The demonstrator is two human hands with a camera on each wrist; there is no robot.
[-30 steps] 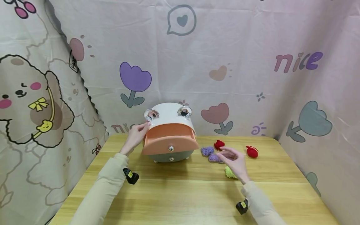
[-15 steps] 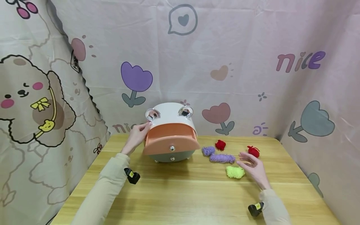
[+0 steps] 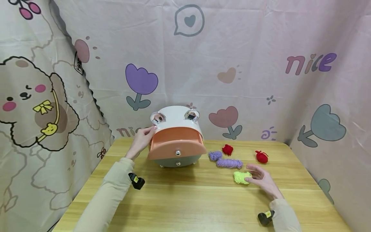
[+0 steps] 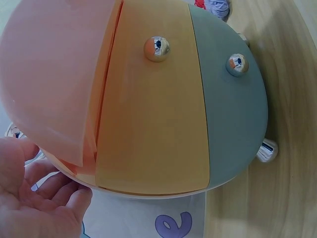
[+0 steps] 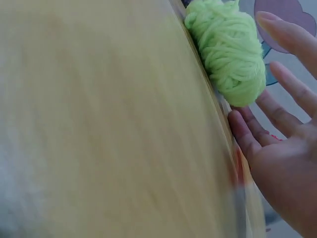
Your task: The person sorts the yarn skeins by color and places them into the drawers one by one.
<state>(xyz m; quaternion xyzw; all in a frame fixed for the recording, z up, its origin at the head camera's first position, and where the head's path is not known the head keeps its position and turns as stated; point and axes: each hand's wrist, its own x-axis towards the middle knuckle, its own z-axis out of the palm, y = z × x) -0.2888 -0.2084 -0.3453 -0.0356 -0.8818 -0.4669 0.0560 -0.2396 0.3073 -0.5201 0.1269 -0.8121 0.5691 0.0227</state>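
Note:
A frog-shaped drawer box (image 3: 178, 117) with a white top stands at the back of the wooden table. Its peach upper drawer (image 3: 165, 149) is pulled out and the grey-green lower drawer (image 4: 233, 119) is closed. My left hand (image 3: 141, 141) rests against the box's left side, loosely bent fingers at the rim in the left wrist view. My right hand (image 3: 263, 181) reaches around the right end of a yellow-green yarn bundle (image 3: 241, 178), thumb and fingers spread. In the right wrist view the bundle (image 5: 228, 54) sits between thumb and fingers, not visibly gripped.
Behind the yellow-green bundle lie a long purple yarn bundle (image 3: 229, 163) and a smaller purple one (image 3: 215, 156). One red yarn ball (image 3: 227, 149) is near them, another red ball (image 3: 262, 157) farther right. A printed curtain (image 3: 185, 71) hangs behind the table.
My right hand has moved right, away from above the purple yarn, then down to the yellow-green bundle's right end. My left hand stays at the box.

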